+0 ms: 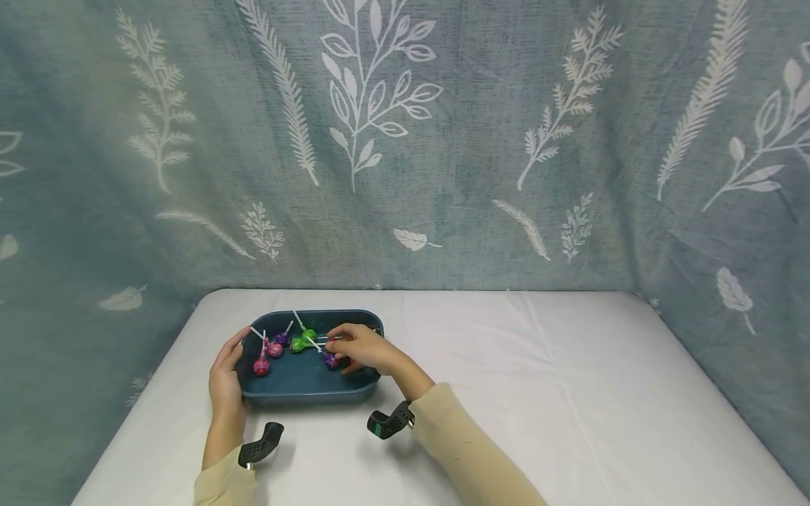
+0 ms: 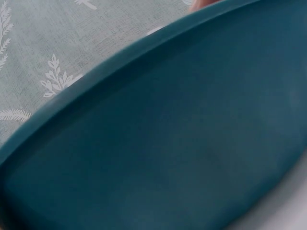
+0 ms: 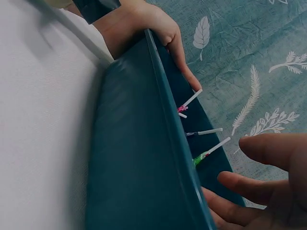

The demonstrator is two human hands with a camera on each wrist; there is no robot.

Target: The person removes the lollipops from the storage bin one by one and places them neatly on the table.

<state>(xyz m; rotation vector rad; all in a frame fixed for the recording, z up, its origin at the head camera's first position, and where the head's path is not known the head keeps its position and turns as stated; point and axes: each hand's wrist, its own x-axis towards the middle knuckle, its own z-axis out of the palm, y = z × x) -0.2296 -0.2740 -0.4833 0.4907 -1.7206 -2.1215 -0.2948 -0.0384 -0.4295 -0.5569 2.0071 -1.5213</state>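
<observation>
A dark teal tray [image 1: 304, 399] holds several lollipops in bright wrappers. My left hand [image 1: 225, 383] rests against the tray's left end, its fingers stretched along the rim. Inside the right part of the tray is my right hand [image 1: 363, 349], fingers spread over a purple-wrapped lollipop [image 1: 331, 360]; the right wrist view shows nothing held between thumb and fingers. Pink lollipops [image 1: 261, 367] lie nearest my left hand. A green lollipop [image 1: 299, 344] sits mid-tray, with its white stick showing. The tray's outer wall [image 2: 158, 143] fills most of the left wrist view.
The tray stands on a white-covered table [image 1: 506, 393], toward its far left. A teal curtain [image 1: 468, 140] with white leaf patterns hangs behind the table and along its sides. Black wrist cameras [image 1: 389, 422] sit on both forearms, close to the tray's front.
</observation>
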